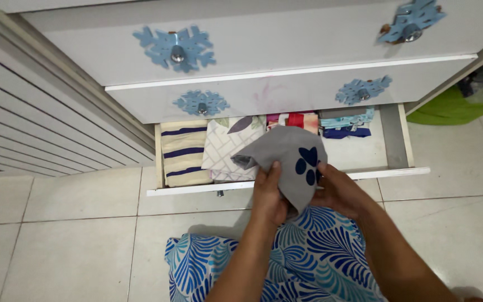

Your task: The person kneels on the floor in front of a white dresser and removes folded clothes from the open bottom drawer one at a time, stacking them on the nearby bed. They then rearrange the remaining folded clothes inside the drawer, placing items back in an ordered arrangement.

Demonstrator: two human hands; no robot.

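The left hand (pixel 268 193) and the right hand (pixel 339 190) both grip a grey cloth with a dark blue paw print (pixel 289 159), holding it between them above the front edge of the open white drawer (pixel 392 140). Inside the drawer lie a folded cream cloth with dark stripes (pixel 184 151), a white patterned cloth (pixel 227 146) and a small blue folded pile (pixel 346 125).

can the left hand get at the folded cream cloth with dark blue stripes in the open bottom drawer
Probably yes: the striped cloth lies uncovered at the drawer's left end, but the left hand would first have to release the grey cloth.
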